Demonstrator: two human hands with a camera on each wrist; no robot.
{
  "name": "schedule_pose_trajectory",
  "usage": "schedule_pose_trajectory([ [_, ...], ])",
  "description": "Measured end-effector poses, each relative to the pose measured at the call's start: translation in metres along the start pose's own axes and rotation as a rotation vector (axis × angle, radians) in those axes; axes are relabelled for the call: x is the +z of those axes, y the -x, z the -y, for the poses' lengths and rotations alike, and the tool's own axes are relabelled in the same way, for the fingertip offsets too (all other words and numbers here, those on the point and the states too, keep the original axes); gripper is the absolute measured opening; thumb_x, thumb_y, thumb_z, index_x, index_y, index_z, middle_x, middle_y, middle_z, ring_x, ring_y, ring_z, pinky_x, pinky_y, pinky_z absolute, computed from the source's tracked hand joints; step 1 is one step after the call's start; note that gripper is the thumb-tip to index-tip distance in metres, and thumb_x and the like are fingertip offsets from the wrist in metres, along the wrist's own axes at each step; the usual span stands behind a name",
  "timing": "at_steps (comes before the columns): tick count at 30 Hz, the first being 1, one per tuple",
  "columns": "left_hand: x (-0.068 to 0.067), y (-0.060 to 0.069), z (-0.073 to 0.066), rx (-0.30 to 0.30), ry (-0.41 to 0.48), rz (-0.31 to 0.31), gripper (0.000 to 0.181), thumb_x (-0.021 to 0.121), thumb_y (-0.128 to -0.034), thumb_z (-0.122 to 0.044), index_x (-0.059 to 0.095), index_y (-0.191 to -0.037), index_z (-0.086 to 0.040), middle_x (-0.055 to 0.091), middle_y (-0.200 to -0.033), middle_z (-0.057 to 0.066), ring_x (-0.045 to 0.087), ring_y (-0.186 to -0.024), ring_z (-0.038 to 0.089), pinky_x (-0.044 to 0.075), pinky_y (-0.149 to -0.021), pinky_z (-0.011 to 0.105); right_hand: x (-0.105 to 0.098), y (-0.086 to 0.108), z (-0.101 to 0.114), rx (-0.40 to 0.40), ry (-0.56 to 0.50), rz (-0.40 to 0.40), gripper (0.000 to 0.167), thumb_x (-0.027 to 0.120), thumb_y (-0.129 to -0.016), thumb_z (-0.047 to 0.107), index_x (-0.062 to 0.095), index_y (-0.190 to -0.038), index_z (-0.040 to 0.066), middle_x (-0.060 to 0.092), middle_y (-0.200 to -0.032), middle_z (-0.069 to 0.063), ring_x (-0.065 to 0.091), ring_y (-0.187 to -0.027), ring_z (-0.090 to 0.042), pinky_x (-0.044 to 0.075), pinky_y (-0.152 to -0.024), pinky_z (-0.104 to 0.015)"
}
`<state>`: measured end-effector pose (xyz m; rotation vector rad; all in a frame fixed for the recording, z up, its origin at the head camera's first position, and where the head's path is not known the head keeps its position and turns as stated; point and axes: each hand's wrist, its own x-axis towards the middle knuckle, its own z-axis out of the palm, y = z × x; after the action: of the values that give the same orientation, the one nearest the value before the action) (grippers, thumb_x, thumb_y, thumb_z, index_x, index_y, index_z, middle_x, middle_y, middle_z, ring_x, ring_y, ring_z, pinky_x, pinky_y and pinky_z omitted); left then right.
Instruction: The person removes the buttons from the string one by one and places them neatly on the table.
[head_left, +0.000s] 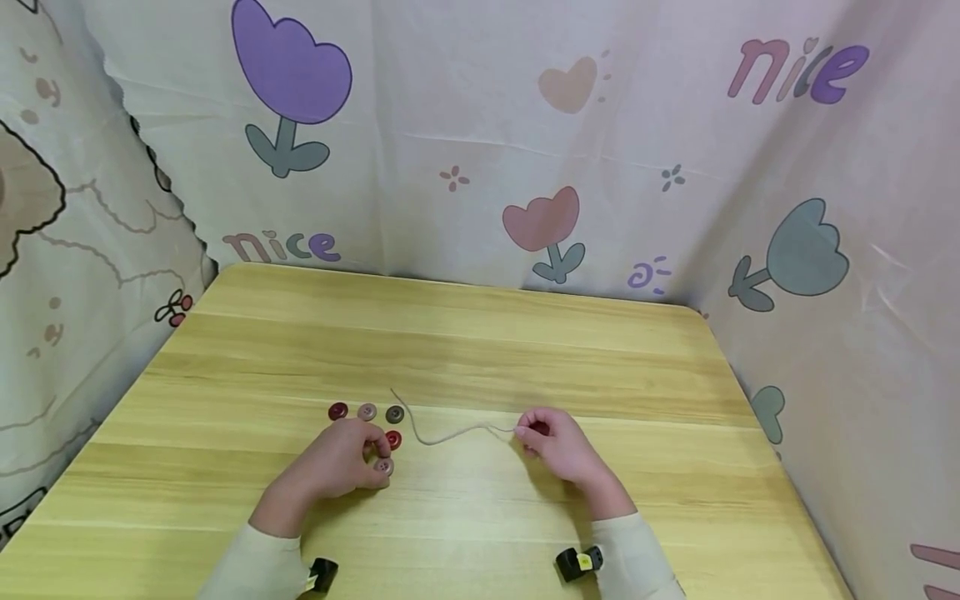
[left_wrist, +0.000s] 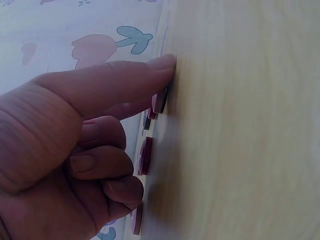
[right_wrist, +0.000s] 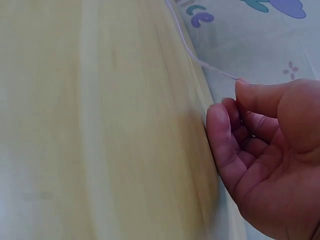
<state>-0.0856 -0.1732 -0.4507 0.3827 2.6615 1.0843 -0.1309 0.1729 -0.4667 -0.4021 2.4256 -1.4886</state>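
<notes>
My left hand [head_left: 341, 458] is at the left of the table, thumb and index finger pinching a pinkish-brown button [head_left: 384, 467] at the tabletop. Just beyond those fingers lies a red button [head_left: 393, 439]. A dark red button [head_left: 338, 411], a pale pink button [head_left: 367, 412] and a grey-brown button [head_left: 395, 414] form a row behind the hand. My right hand [head_left: 558, 446] pinches one end of a thin pale string [head_left: 457, 434] between thumb and index finger. From there the string curves left across the wood, its loose end near the grey-brown button. In the left wrist view, fingers partly cover the buttons [left_wrist: 145, 156].
The wooden table [head_left: 487, 350] has a patterned cloth [head_left: 450, 100] hanging behind it and at both sides. Black wrist devices [head_left: 576, 564] are worn at both sleeves, close to the table's surface.
</notes>
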Motion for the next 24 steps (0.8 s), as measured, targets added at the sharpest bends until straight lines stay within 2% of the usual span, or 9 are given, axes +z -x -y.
schedule_pose_trajectory([
  [8, 0.001, -0.002, -0.004, 0.025, 0.015, 0.017, 0.02, 0.085, -0.0712, -0.008, 0.07, -0.081, -0.016, 0.05, -0.064, -0.004, 0.045, -0.058, 0.012, 0.038, -0.053, 0.027, -0.026, 0.01, -0.001, 0.055, 0.214, -0.099, 0.009, 0.068, -0.095, 0.008, 0.067, -0.087, 0.01, 0.054, -0.072, 0.002, 0.048, -0.066, -0.016, 0.041, -0.062, -0.03],
  [13, 0.002, -0.004, -0.006, 0.048, 0.016, 0.026, 0.019, 0.084, -0.0717, -0.007, 0.07, -0.082, -0.016, 0.05, -0.064, -0.004, 0.043, -0.057, 0.011, 0.037, -0.054, 0.027, -0.038, 0.015, -0.005, 0.119, 0.292, -0.148, 0.009, 0.071, -0.093, 0.009, 0.067, -0.086, 0.012, 0.057, -0.077, 0.002, 0.05, -0.071, -0.017, 0.042, -0.067, -0.035],
  [18, 0.003, -0.003, -0.006, 0.035, 0.006, 0.027, 0.019, 0.083, -0.0718, -0.009, 0.07, -0.084, -0.016, 0.051, -0.066, -0.002, 0.044, -0.059, 0.012, 0.037, -0.055, 0.028, -0.043, 0.017, -0.008, 0.12, 0.328, -0.157, 0.009, 0.074, -0.09, 0.007, 0.068, -0.085, 0.013, 0.06, -0.078, 0.003, 0.052, -0.072, -0.016, 0.044, -0.068, -0.035],
  [19, 0.002, -0.003, -0.006, 0.029, 0.002, 0.023, 0.019, 0.083, -0.072, -0.01, 0.07, -0.084, -0.016, 0.053, -0.068, -0.001, 0.046, -0.061, 0.014, 0.038, -0.057, 0.029, -0.044, 0.017, -0.009, 0.118, 0.327, -0.156, 0.009, 0.075, -0.089, 0.007, 0.069, -0.085, 0.013, 0.061, -0.078, 0.004, 0.053, -0.073, -0.016, 0.045, -0.069, -0.035],
  [21, 0.002, -0.002, -0.006, 0.027, -0.006, 0.003, 0.019, 0.083, -0.0732, -0.012, 0.071, -0.086, -0.017, 0.064, -0.083, 0.01, 0.059, -0.077, 0.022, 0.04, -0.062, 0.031, -0.044, 0.017, -0.009, 0.114, 0.32, -0.15, 0.009, 0.076, -0.087, 0.005, 0.071, -0.085, 0.012, 0.062, -0.079, 0.004, 0.055, -0.073, -0.016, 0.046, -0.069, -0.035],
  [23, -0.001, -0.001, -0.008, 0.029, -0.009, -0.009, 0.019, 0.083, -0.0737, -0.014, 0.072, -0.089, -0.018, 0.065, -0.094, 0.013, 0.06, -0.087, 0.026, 0.041, -0.067, 0.032, -0.044, 0.016, -0.01, 0.116, 0.313, -0.141, 0.009, 0.078, -0.085, 0.004, 0.073, -0.086, 0.012, 0.064, -0.08, 0.005, 0.056, -0.074, -0.015, 0.047, -0.07, -0.034],
  [24, -0.003, 0.0, -0.01, 0.025, -0.001, -0.012, 0.02, 0.084, -0.0744, -0.015, 0.072, -0.09, -0.018, 0.065, -0.093, 0.014, 0.06, -0.085, 0.027, 0.041, -0.065, 0.032, -0.044, 0.016, -0.01, 0.116, 0.314, -0.136, 0.009, 0.078, -0.085, 0.004, 0.073, -0.087, 0.012, 0.064, -0.08, 0.006, 0.057, -0.074, -0.014, 0.048, -0.07, -0.034],
])
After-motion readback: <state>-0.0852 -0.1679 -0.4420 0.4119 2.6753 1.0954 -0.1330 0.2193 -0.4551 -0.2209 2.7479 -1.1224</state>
